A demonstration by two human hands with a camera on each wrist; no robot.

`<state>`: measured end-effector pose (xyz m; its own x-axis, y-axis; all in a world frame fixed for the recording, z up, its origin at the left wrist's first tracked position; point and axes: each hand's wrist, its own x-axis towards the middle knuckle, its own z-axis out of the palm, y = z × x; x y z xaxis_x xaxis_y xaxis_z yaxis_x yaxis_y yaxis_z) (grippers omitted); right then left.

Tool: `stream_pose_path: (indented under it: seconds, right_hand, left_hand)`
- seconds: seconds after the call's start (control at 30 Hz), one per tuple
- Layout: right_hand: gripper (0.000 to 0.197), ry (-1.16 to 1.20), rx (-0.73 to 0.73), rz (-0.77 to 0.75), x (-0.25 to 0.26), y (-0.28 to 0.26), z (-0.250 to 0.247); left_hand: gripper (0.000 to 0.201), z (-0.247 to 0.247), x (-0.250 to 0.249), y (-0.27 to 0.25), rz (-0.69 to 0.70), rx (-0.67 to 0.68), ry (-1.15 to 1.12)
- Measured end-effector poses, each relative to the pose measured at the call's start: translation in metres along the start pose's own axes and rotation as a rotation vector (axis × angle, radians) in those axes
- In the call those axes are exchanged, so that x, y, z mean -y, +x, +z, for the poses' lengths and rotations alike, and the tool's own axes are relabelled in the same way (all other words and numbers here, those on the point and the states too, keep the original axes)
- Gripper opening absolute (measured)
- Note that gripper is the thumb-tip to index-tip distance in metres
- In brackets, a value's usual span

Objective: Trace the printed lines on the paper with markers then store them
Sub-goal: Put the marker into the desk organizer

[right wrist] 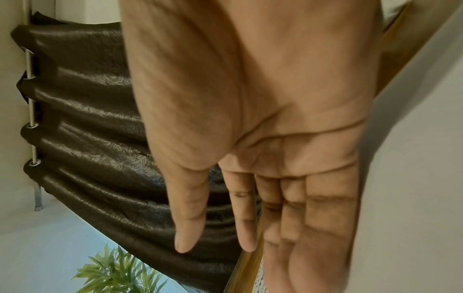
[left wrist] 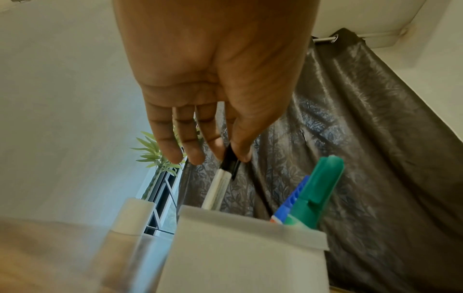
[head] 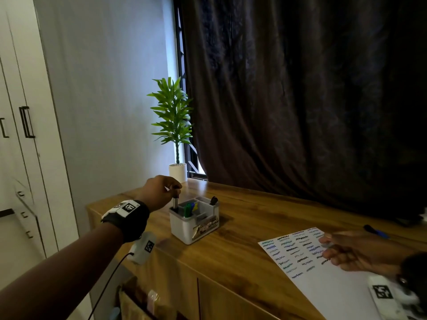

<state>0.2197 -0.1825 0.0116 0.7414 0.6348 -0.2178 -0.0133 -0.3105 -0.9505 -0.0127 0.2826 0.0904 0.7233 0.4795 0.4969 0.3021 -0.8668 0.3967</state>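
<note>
At 9 o'clock on the wooden desk [head: 242, 227], your left hand [head: 159, 191] pinches the black cap of a white-barrelled marker [head: 175, 202] that stands upright in the near-left compartment of the white organizer [head: 195, 224]. The left wrist view shows what the head view cannot: thumb and forefinger [left wrist: 213, 142] grip the cap while the other fingers hang straight. A green marker [left wrist: 318, 190] and a blue marker [left wrist: 290, 204] lean in the next compartment. At 3 o'clock, your right hand [head: 360, 252] rests on the paper [head: 323, 285] of traced squiggles; its wrist view shows fingers relaxed and straight, holding nothing. A blue pen [head: 375, 230] lies beyond it. The right hand is blurred in the head view.
</note>
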Motion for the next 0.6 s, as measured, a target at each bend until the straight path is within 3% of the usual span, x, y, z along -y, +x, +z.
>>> stream_pose_path:
  seconds: [0.23, 0.37, 0.6]
  right_hand:
    - [0.118, -0.013, -0.014, -0.001, -0.003, 0.002, -0.002]
    - [0.119, -0.017, 0.005, -0.003, -0.004, 0.004, -0.004]
    - [0.108, -0.015, 0.009, 0.008, -0.004, 0.004, -0.004]
  left_hand:
    - [0.018, 0.011, 0.0, -0.004, -0.011, 0.096, 0.06]
    - [0.025, 0.002, -0.008, 0.002, -0.013, 0.157, 0.047]
    - [0.019, -0.018, -0.061, 0.016, 0.184, 0.014, -0.097]
